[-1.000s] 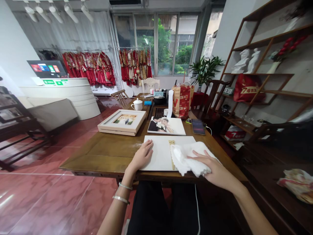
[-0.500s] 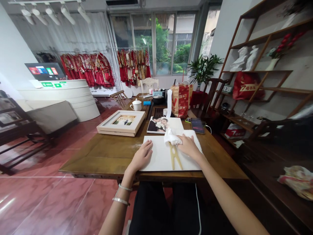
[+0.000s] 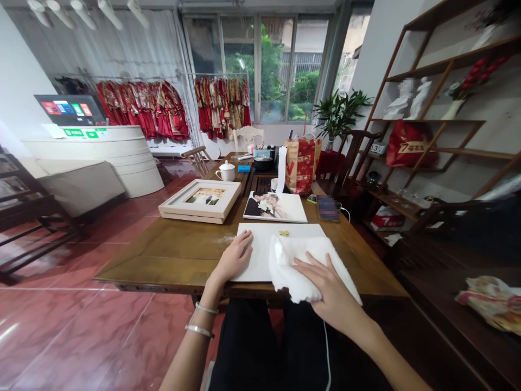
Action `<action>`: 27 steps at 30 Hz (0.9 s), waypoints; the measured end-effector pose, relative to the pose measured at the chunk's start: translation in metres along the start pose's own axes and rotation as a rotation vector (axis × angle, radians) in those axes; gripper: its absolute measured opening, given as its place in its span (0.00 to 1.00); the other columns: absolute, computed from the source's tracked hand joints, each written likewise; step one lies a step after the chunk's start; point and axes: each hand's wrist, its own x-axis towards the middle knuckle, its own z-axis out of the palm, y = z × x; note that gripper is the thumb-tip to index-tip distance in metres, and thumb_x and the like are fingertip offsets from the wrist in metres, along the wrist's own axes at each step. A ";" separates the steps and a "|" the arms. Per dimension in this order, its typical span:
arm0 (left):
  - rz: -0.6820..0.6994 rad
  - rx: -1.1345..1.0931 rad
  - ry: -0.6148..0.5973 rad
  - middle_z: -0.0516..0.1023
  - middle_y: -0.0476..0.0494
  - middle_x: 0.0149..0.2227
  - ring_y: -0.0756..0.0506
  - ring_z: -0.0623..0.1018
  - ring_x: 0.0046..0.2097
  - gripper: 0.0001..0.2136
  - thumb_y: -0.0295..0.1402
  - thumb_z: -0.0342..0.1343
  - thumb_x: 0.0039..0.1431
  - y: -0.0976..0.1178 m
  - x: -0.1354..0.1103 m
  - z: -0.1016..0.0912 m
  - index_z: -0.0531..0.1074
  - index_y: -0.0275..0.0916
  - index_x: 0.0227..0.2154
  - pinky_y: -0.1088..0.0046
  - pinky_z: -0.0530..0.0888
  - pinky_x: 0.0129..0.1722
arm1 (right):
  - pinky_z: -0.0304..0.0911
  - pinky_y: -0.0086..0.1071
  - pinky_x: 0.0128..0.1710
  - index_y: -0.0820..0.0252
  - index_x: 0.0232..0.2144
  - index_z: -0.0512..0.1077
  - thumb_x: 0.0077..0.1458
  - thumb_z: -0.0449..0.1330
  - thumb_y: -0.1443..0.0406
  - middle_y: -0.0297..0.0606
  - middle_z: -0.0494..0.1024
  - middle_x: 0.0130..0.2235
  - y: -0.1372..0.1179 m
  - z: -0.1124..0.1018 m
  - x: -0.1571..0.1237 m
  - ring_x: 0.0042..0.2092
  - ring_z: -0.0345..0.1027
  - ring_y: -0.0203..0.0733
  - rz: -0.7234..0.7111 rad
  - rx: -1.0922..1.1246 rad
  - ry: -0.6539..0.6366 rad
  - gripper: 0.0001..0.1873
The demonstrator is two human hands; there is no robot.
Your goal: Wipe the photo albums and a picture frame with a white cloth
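A flat white board lies at the table's near edge. My left hand rests flat on its left side, fingers together and stretched out. A white cloth covers the board's right part and hangs over the near edge. On top of the cloth lies my right hand, its fingers spread and flat against the fabric. Just beyond the cloth shows the top of a yellowish forked piece on the board; the cloth hides its legs.
Behind the board lies a photo panel. A picture frame sits to its left, with a lidded white cup farther back. A phone with a cable and a red-and-tan paper bag are at the right on the wooden table.
My right hand has drawn the cloth toward me, over the forked piece's legs and past the near edge. The cloth is more spread out. My left hand has stayed on the board.
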 end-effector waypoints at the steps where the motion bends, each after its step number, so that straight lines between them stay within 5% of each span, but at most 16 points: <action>1: 0.002 0.005 -0.001 0.60 0.41 0.61 0.44 0.56 0.63 0.21 0.35 0.41 0.60 0.000 0.000 0.000 0.63 0.36 0.54 0.63 0.55 0.61 | 0.23 0.55 0.60 0.54 0.55 0.62 0.37 0.48 0.75 0.34 0.63 0.58 -0.001 -0.001 -0.002 0.63 0.42 0.48 -0.002 0.005 -0.001 0.38; 10: -0.003 0.003 -0.015 0.59 0.39 0.61 0.44 0.56 0.63 0.21 0.34 0.41 0.60 0.002 0.000 -0.002 0.63 0.35 0.55 0.63 0.55 0.61 | 0.27 0.55 0.59 0.61 0.55 0.62 0.41 0.49 0.73 0.41 0.64 0.57 0.016 0.000 0.067 0.62 0.45 0.51 0.160 0.016 -0.022 0.34; 18: -0.002 -0.001 -0.014 0.59 0.38 0.61 0.44 0.56 0.63 0.21 0.34 0.42 0.60 0.001 0.000 -0.001 0.63 0.33 0.55 0.63 0.55 0.61 | 0.41 0.55 0.55 0.58 0.43 0.71 0.47 0.50 0.70 0.46 0.75 0.45 0.017 -0.006 0.123 0.53 0.61 0.55 0.192 -0.042 -0.051 0.20; 22: -0.002 0.001 -0.011 0.59 0.38 0.61 0.44 0.56 0.63 0.21 0.34 0.42 0.60 0.000 0.000 -0.001 0.63 0.33 0.54 0.63 0.55 0.61 | 0.36 0.56 0.57 0.59 0.46 0.70 0.43 0.50 0.74 0.46 0.74 0.48 0.012 -0.003 0.120 0.57 0.55 0.55 0.153 -0.053 -0.078 0.25; 27: -0.009 0.005 -0.008 0.59 0.40 0.61 0.44 0.56 0.63 0.21 0.34 0.41 0.60 -0.001 0.000 0.000 0.63 0.35 0.55 0.63 0.55 0.61 | 0.25 0.55 0.59 0.60 0.53 0.63 0.36 0.50 0.75 0.40 0.61 0.60 -0.003 0.010 0.074 0.63 0.39 0.51 0.024 -0.120 -0.057 0.37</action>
